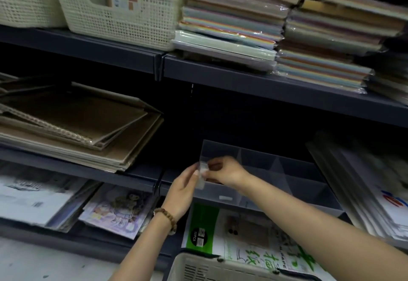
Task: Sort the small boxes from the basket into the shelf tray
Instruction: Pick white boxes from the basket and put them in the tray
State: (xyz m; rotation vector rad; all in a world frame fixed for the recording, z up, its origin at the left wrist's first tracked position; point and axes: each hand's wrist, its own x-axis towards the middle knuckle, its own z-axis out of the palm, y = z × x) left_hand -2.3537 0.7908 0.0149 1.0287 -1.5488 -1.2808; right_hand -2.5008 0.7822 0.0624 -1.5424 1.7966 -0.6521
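Both hands are on one small box (203,173). The left hand (183,189) comes up from below and pinches its left side between thumb and fingertips. The right hand (225,171) reaches in from the right with curled fingers pinching the other side. The box is pale and see-through but blurred, so no detail shows on it. It is held at the near-left corner of the clear tray (293,170), over the front-left compartment; I cannot tell whether it touches the rim. A bead bracelet (167,216) is on the left wrist.

The tray sits on the middle dark shelf (88,166) of a metal rack and has dividers forming several compartments. The back of the shelf is very dark. A pale floor (44,263) shows at the bottom left.

The basket (220,268) is at the bottom edge, below the right forearm, with only its beige rim and slotted wall in view. Brown notebooks (84,121) are stacked left of the tray, one of them spiral-bound. On the top shelf are white mesh bins (123,9) and stacks of coloured paper (231,22) in plastic wrap. On the lower shelf a green paper pack (242,243) lies just under the tray, with a cartoon-print pack (119,210) to its left. The right forearm crosses in front of the tray's near wall.
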